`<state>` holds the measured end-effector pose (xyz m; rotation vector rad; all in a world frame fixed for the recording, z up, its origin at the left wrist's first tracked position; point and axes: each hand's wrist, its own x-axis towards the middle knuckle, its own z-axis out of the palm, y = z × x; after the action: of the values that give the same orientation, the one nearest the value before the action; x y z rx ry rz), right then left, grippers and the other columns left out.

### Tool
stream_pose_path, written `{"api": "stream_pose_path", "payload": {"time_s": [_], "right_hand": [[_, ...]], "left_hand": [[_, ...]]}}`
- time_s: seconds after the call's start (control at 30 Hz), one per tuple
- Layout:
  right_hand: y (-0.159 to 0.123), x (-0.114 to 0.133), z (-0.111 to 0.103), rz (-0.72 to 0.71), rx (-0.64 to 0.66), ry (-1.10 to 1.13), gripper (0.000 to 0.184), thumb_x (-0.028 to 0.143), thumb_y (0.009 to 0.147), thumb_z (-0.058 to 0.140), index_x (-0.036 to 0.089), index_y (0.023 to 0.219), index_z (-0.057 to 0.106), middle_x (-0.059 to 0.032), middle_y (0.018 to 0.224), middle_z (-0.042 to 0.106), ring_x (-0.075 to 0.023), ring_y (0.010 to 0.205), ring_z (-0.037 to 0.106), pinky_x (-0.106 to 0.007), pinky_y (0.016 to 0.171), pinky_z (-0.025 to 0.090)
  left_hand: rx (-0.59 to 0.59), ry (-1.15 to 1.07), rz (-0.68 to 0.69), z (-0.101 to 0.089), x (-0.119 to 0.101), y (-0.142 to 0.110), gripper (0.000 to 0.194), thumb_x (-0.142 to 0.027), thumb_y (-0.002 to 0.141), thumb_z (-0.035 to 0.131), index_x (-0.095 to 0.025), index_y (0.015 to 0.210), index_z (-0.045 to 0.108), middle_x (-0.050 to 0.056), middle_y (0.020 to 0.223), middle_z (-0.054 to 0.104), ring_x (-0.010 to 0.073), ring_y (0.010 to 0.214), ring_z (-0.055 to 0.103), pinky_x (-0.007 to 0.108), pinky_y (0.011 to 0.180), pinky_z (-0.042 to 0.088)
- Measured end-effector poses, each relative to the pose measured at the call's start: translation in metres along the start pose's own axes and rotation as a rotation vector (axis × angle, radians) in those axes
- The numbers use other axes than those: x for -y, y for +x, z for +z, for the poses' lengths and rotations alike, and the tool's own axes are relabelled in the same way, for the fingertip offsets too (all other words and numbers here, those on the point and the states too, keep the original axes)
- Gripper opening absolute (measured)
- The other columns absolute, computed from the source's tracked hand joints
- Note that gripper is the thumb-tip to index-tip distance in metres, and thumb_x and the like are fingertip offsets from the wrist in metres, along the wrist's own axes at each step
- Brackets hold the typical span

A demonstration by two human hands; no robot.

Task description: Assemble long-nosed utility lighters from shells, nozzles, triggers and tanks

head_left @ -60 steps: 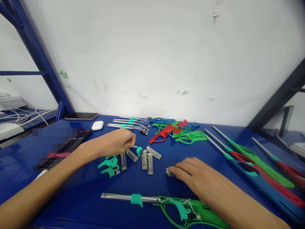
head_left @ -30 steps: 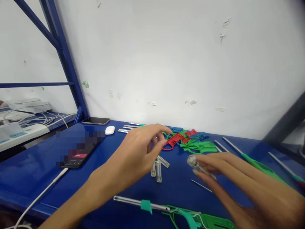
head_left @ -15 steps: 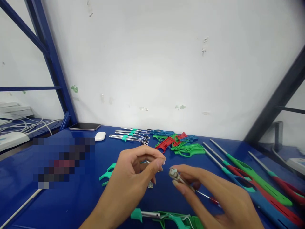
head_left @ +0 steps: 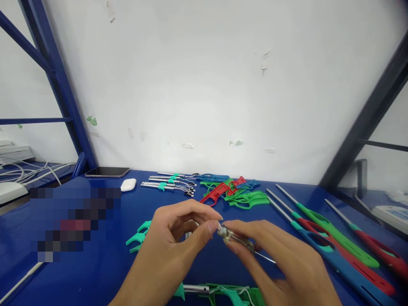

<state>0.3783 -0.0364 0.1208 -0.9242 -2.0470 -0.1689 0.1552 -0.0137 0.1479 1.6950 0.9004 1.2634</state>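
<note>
My right hand point(head_left: 270, 250) pinches a clear lighter fuel tank point(head_left: 240, 242) between thumb and fingers, its valve end pointing left. My left hand point(head_left: 181, 242) is closed at the fingertips on a tiny pale piece point(head_left: 219, 227), right at that valve end; its exact kind is too small to tell. Below both hands lies an opened green lighter shell point(head_left: 255, 296) with a metal tube point(head_left: 197, 289) and a teal trigger point(head_left: 236, 297) in it. Other fuel tanks are mostly hidden behind my left hand. Teal triggers point(head_left: 140, 236) lie left of it.
Metal tubes with wires point(head_left: 159, 185) lie at the back, beside red, green and blue shell halves point(head_left: 216, 193). Several assembled lighters point(head_left: 338, 238) lie at right. A thin metal shaft point(head_left: 265, 257) shows under my right hand. A phone point(head_left: 106, 171) and white earbud case point(head_left: 128, 184) are at left.
My right hand has lifted the fuel tank from the table. My left hand has come from the small parts with the pale piece, and both hands have met over the table's middle.
</note>
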Motion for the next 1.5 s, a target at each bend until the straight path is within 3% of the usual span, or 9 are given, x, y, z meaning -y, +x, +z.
{"api": "stream_pose_path", "payload": {"time_s": [0.23,0.37,0.47,0.57,0.73,0.97,1.13,1.4,1.5], "right_hand": [[0.001,-0.001,-0.002,-0.022,-0.001,0.009,0.026,0.019,0.112,0.069,0.035,0.132,0.069,0.008,0.113,0.087,-0.0081,0.095,0.085,-0.013,0.089,0.064],[0.003,0.0,-0.002,-0.027,-0.041,-0.015,0.018,0.024,0.114,0.068,0.033,0.128,0.072,0.008,0.109,0.087,-0.0076,0.091,0.085,-0.012,0.086,0.064],[0.004,0.0,-0.003,-0.033,-0.077,-0.05,0.014,0.027,0.115,0.067,0.032,0.124,0.074,0.0083,0.106,0.087,-0.007,0.09,0.084,-0.011,0.084,0.063],[0.004,0.0,-0.003,-0.039,-0.104,-0.1,0.016,0.026,0.115,0.064,0.03,0.123,0.077,0.0055,0.105,0.087,-0.0087,0.088,0.084,-0.014,0.082,0.064],[0.002,-0.005,-0.001,-0.068,-0.086,-0.158,0.027,0.019,0.115,0.059,0.028,0.131,0.079,0.0021,0.105,0.086,-0.0103,0.086,0.084,-0.017,0.077,0.065],[0.003,-0.006,-0.003,-0.199,-0.042,-0.262,0.049,0.0,0.106,0.048,0.026,0.131,0.081,-0.0023,0.102,0.086,-0.0159,0.084,0.085,-0.022,0.068,0.067],[0.011,-0.003,-0.006,-0.276,-0.069,-0.323,0.048,0.0,0.108,0.046,0.024,0.122,0.084,-0.0019,0.092,0.084,-0.0143,0.071,0.08,-0.022,0.06,0.063],[0.004,-0.004,-0.003,-0.272,-0.024,-0.333,0.049,-0.003,0.105,0.043,0.022,0.129,0.078,-0.0027,0.097,0.084,-0.0148,0.076,0.081,-0.024,0.065,0.063],[-0.004,-0.006,-0.009,-0.177,-0.002,-0.302,0.053,-0.004,0.104,0.047,0.026,0.139,0.073,-0.0025,0.105,0.083,-0.0162,0.087,0.081,-0.026,0.073,0.064]], "left_hand": [[-0.004,-0.05,-0.019,0.001,0.007,0.001,0.02,-0.048,0.098,0.084,-0.028,0.096,0.086,0.001,0.083,0.077,0.0149,0.076,0.071,0.02,0.066,0.056],[-0.01,-0.025,0.0,0.003,0.005,-0.002,0.02,-0.046,0.1,0.081,-0.028,0.094,0.086,-0.001,0.078,0.073,0.0111,0.067,0.061,0.017,0.058,0.047],[-0.01,-0.018,0.004,0.005,0.003,-0.004,0.018,-0.044,0.102,0.079,-0.029,0.096,0.087,-0.002,0.083,0.074,0.0111,0.069,0.06,0.019,0.062,0.049],[0.003,0.006,0.006,0.008,0.001,-0.005,0.02,-0.043,0.102,0.076,-0.026,0.096,0.086,0.0,0.087,0.075,0.0131,0.072,0.061,0.023,0.067,0.052],[0.013,0.08,0.002,0.01,0.003,-0.003,0.024,-0.047,0.105,0.071,-0.026,0.1,0.082,0.001,0.088,0.073,0.0164,0.074,0.061,0.027,0.064,0.045],[0.013,0.042,-0.014,0.011,0.003,-0.009,0.03,-0.041,0.101,0.073,-0.026,0.082,0.055,-0.007,0.073,0.051,0.0129,0.063,0.047,0.025,0.055,0.035],[0.009,-0.014,-0.017,0.014,0.003,-0.014,0.046,-0.039,0.098,0.076,-0.026,0.074,0.039,-0.007,0.071,0.048,0.0121,0.063,0.044,0.025,0.056,0.036],[0.001,-0.038,-0.069,0.015,-0.002,-0.009,0.045,-0.04,0.093,0.07,-0.026,0.07,0.033,-0.007,0.065,0.045,0.0115,0.06,0.04,0.023,0.054,0.035],[0.027,-0.049,-0.125,0.014,-0.007,-0.006,0.036,-0.041,0.093,0.073,-0.025,0.072,0.048,-0.006,0.068,0.056,0.0118,0.06,0.051,0.023,0.056,0.041]]}}
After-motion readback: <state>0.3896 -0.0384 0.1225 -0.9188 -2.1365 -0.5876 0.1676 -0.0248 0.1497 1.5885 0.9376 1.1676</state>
